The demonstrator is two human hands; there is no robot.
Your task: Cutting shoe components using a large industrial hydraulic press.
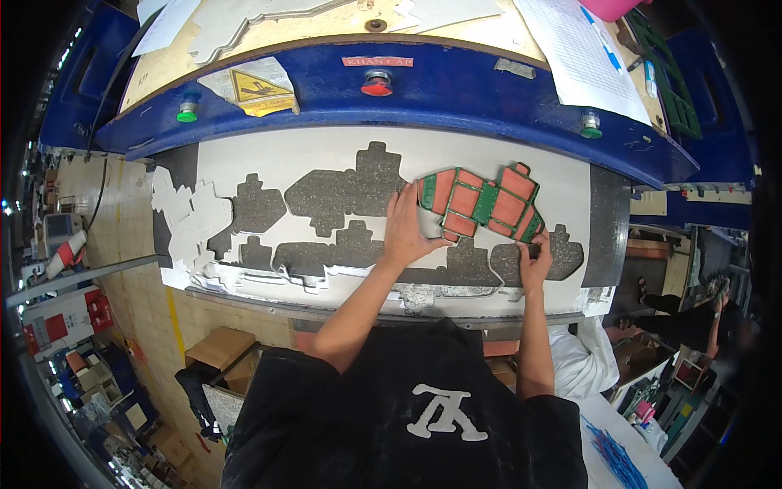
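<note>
A cutting die (481, 201) with a green frame and orange-red foam pads lies on a white sheet (277, 155), right of its middle. My left hand (403, 232) holds the die's left end, thumb along the lower edge and fingers up against the side. At the lower right corner, my right hand (535, 259) grips the die between thumb and fingers. Irregular holes in the sheet show the dark speckled bed (326, 196) to the left of and below the die. White cut pieces (195, 216) lie in a loose pile at the sheet's left end.
A blue machine beam (456, 90) spans behind the sheet, with a red button (376, 83) and green buttons (187, 110) at either side. Papers (578, 57) and pens lie above it. A metal edge runs along the front. Another person (692, 326) is at the far right.
</note>
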